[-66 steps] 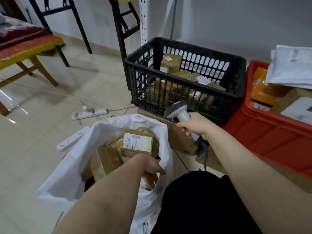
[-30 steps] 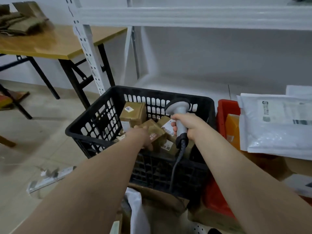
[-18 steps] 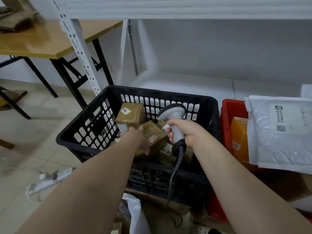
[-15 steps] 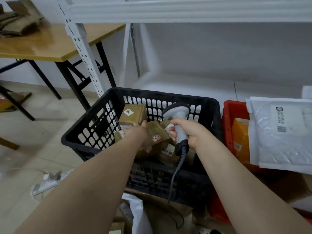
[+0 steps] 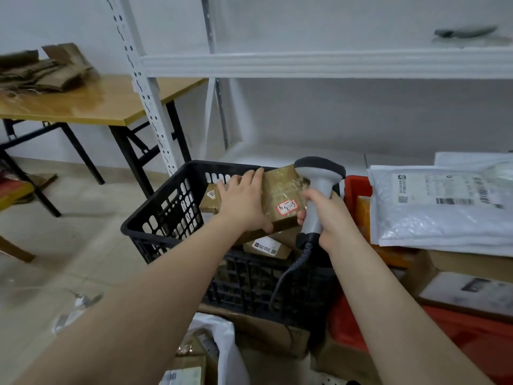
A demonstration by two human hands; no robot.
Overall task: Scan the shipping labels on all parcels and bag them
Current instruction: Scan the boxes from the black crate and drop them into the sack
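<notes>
My left grip clasps a brown taped cardboard parcel over the black plastic crate; my right grip clasps the grey handheld scanner. I judge more crated parcels await scanning.

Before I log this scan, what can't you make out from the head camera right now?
Shipping label on the lifted parcel: head view, none showing; the left hand covers part of its top.
Window of the scanner in the right hand: head view, turned away from the camera.
Parcel count in the black crate: head view, hidden behind the lifted parcel and both hands.
White bag: head view, cut off by the bottom edge.
</notes>
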